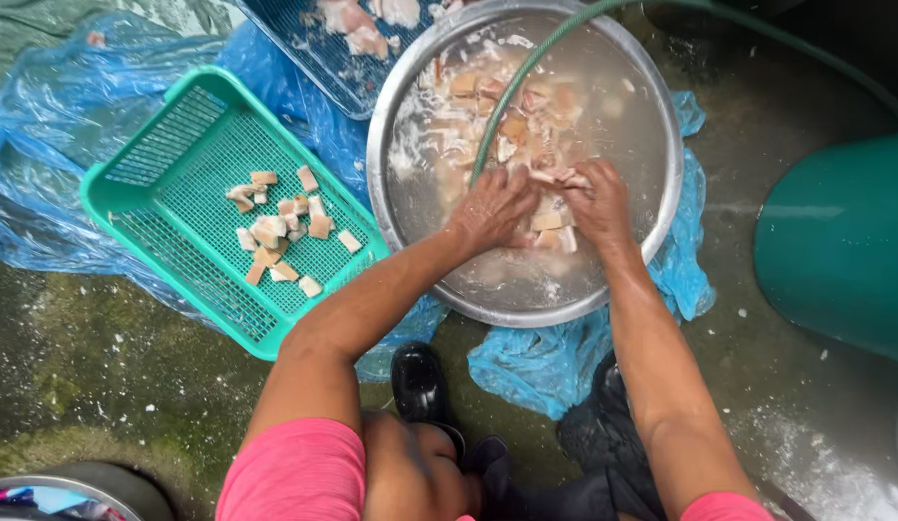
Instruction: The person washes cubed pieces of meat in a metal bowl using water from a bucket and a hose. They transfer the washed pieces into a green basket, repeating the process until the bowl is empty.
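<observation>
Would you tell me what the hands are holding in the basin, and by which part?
Both hands, left and right, clasp pale meat pieces between them in the metal basin; the exact grip cannot be told.

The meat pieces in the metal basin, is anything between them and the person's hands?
Nothing visible. Both the left hand and the right hand are already in the metal basin, touching the meat pieces in the cloudy water. The green hose dips in just beside the left hand, not between.

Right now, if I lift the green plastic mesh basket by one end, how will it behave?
The green plastic mesh basket probably lifts light and fairly stiff. The pale cut pieces lie loose and look wet, so they would likely slide toward the low end. Water should drain through the mesh.
</observation>
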